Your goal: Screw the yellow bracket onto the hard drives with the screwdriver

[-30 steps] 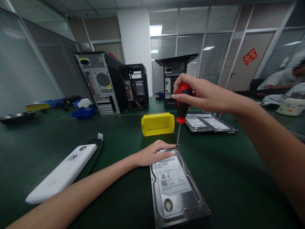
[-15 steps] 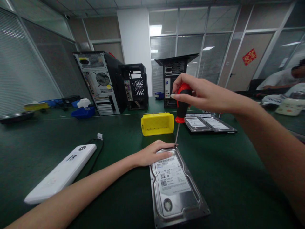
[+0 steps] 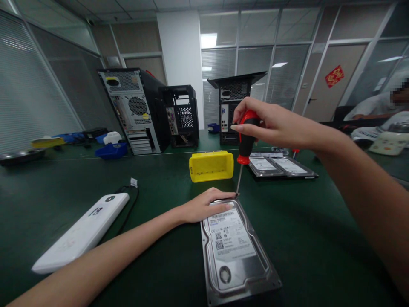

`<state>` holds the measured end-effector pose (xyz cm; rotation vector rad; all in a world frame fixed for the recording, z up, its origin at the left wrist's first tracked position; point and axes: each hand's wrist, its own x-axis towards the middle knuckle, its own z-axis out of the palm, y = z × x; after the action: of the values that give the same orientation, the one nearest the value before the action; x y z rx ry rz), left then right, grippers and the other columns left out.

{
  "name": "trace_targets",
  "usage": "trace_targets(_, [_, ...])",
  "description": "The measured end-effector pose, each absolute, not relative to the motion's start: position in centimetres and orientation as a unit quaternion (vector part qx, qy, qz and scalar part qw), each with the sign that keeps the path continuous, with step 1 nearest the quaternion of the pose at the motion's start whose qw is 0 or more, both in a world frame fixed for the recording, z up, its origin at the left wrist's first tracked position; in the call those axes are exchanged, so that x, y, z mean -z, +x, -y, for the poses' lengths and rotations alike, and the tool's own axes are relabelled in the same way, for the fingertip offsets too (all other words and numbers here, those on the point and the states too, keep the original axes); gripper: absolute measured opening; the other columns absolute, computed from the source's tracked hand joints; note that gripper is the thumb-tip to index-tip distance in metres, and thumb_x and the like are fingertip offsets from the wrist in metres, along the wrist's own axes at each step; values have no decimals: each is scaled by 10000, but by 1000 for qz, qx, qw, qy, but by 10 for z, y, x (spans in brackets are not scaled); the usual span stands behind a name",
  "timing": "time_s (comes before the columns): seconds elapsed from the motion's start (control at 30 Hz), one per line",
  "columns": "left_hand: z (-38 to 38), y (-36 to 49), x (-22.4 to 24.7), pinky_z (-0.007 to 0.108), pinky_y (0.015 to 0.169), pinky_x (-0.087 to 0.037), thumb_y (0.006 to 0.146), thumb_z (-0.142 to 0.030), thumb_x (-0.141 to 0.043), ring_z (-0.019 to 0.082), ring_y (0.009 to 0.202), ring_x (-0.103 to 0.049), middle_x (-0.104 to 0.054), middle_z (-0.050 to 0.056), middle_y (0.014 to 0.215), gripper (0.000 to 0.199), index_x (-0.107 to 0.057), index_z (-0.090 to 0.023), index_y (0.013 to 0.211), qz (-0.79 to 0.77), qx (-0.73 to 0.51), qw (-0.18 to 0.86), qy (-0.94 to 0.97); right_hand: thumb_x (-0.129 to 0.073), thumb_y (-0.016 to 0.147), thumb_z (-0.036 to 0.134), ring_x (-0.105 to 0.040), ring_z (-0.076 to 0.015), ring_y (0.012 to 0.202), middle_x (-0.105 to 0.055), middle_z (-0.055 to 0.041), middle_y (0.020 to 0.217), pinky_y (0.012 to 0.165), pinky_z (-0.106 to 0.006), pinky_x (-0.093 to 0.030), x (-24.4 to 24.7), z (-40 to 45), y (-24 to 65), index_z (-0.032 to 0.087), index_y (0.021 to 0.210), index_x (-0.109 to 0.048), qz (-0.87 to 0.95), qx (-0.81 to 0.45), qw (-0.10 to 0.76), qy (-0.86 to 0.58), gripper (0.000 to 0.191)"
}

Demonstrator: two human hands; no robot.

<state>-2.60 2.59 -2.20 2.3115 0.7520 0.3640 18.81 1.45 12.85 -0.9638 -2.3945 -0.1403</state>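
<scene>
A silver hard drive with a white label lies flat on the dark green table. My left hand rests across its far end, fingers spread over the top edge and label. Above that end, my right hand is closed around the handle of a red and black screwdriver. The shaft points down, slightly tilted, and its tip meets the drive's far right corner beside my left fingertips.
Beyond the drive sits a yellow bin with small bits inside. More hard drives lie to its right. A white power bank is at left. Computer cases stand behind. A person is at far right.
My right hand and the screwdriver handle have shifted slightly right, tilting the shaft a little more. My left hand and the drive have not moved.
</scene>
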Motion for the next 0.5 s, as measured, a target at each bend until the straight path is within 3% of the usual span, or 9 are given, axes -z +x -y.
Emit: trace_targets(0.5, [-24, -25, 19, 311, 1006, -332, 892, -464, -433, 202, 1162, -449, -492, 91, 1269, 513, -436, -183, 1321, -300, -136, 358, 874, -449, 848, 443, -527, -177, 792, -580, -90, 983, 645, -286, -372, -130, -12, 188, 150, 1054, -496, 896, 38, 259, -359, 361])
